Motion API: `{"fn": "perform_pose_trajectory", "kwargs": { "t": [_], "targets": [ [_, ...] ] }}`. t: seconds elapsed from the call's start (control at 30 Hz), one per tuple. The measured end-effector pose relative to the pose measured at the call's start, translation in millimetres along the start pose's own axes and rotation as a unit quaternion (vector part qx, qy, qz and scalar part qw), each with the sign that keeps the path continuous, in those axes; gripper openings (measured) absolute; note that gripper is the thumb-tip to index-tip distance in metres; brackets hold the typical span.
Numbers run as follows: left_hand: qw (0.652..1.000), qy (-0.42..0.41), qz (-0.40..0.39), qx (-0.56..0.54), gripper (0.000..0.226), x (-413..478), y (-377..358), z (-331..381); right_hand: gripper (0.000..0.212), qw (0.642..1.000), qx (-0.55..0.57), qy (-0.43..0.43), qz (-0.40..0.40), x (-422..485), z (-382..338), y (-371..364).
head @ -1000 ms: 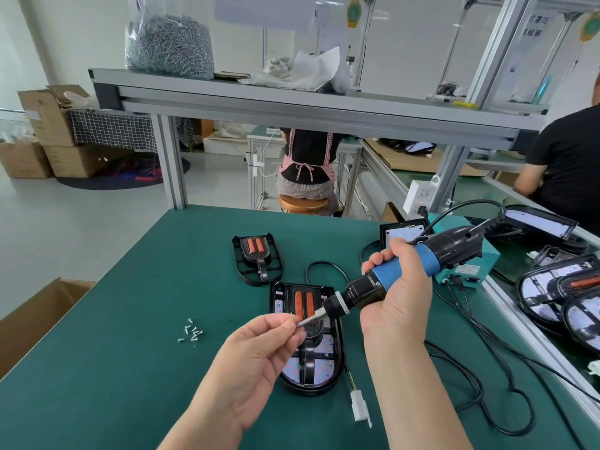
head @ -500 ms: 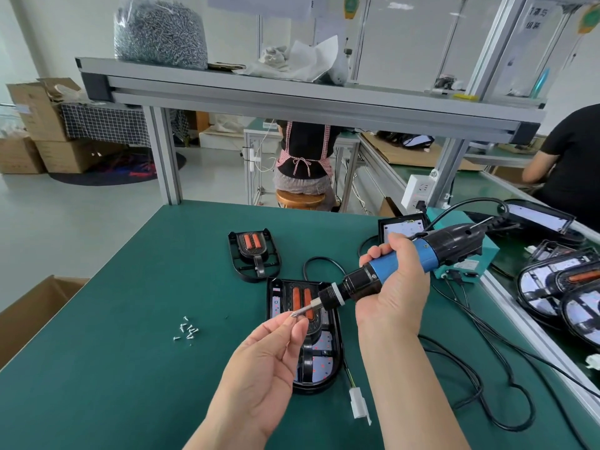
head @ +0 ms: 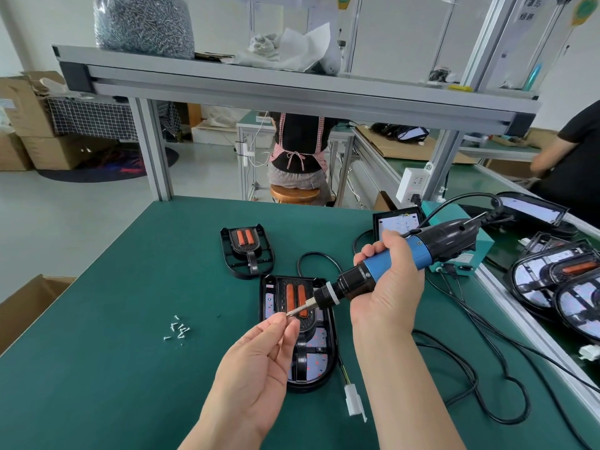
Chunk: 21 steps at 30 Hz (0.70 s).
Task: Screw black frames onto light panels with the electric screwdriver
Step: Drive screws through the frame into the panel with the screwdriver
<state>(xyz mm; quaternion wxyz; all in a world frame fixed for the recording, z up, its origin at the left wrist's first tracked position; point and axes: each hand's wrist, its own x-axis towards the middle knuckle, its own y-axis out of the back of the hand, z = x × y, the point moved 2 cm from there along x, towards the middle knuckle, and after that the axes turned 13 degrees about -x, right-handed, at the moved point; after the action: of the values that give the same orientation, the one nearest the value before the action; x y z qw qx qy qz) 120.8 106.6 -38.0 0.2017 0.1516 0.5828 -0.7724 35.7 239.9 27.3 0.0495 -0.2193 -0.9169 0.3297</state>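
little has changed over the last second: my left hand has stayed up at the bit, and the driver has not dropped toward the work. i read that as still loading, with no screw driven in this stretch.

the left thumb and forefinger are pinched together right at the bit's tip, on what i take to be a screw; it is too small to make out for sure. the right hand is wrapped tight round the driver's blue grip, bit slanting down to the left.

the panel, with a black frame seated on it, lies flat on the table under both hands, touched by neither. the bit hangs over its far half, and my left hand covers part of its near left edge. loose screws sit to the left, and a spare frame lies farther off.
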Motion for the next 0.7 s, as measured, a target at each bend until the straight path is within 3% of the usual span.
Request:
{"fn": "perform_pose_trajectory", "kwargs": {
  "t": [0.7],
  "targets": [
    [0.995,-0.090,-0.033,0.039,0.008,2.1,1.3,3.8,0.017,1.000,0.002,-0.017,-0.002,1.3,6.2,-3.4]
  ]
}}
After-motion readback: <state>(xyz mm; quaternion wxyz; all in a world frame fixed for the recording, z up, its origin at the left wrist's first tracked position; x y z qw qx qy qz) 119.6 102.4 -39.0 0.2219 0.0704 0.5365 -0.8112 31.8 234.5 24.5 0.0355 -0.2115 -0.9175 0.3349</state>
